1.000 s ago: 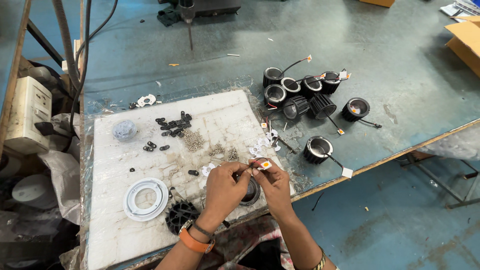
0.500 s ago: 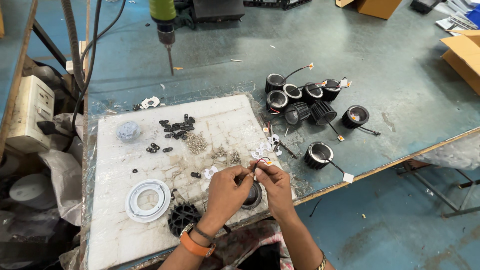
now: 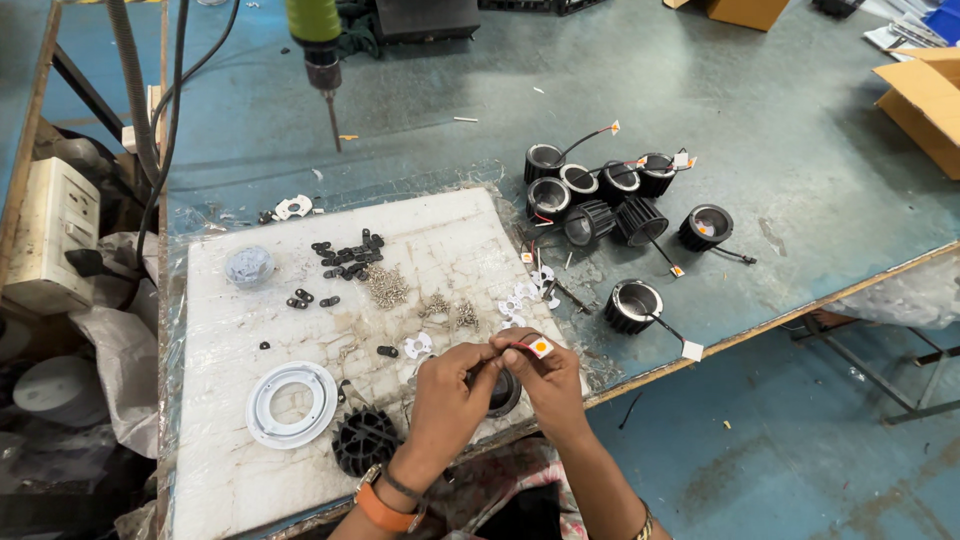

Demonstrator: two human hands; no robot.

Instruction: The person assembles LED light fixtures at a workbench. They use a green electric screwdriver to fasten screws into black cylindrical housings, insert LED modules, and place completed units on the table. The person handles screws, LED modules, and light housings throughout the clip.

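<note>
My left hand (image 3: pixel 447 398) and my right hand (image 3: pixel 541 378) meet over the front edge of a white board (image 3: pixel 240 320). My right hand pinches a small white square chip with an orange centre (image 3: pixel 540 347) on thin red and black wires. My left hand's fingers close on those wires next to it. Under both hands sits a black round lamp housing (image 3: pixel 503 392), mostly hidden. A black finned heat sink (image 3: pixel 366 442) lies left of my left wrist, beside a white ring (image 3: pixel 291 403).
Small black clips (image 3: pixel 347 253), piles of screws (image 3: pixel 386 286) and white holders (image 3: pixel 520 300) lie on the board. Several black lamp housings (image 3: pixel 598 195) with wires stand on the blue table at right, one (image 3: pixel 632 305) nearer. A hanging screwdriver (image 3: pixel 322 60) dangles at the back. Cardboard boxes (image 3: pixel 925 95) sit far right.
Both hands have stayed together over the housing with slight finger movement on the chip and wires. The view has tilted, so the hanging screwdriver shows more.
</note>
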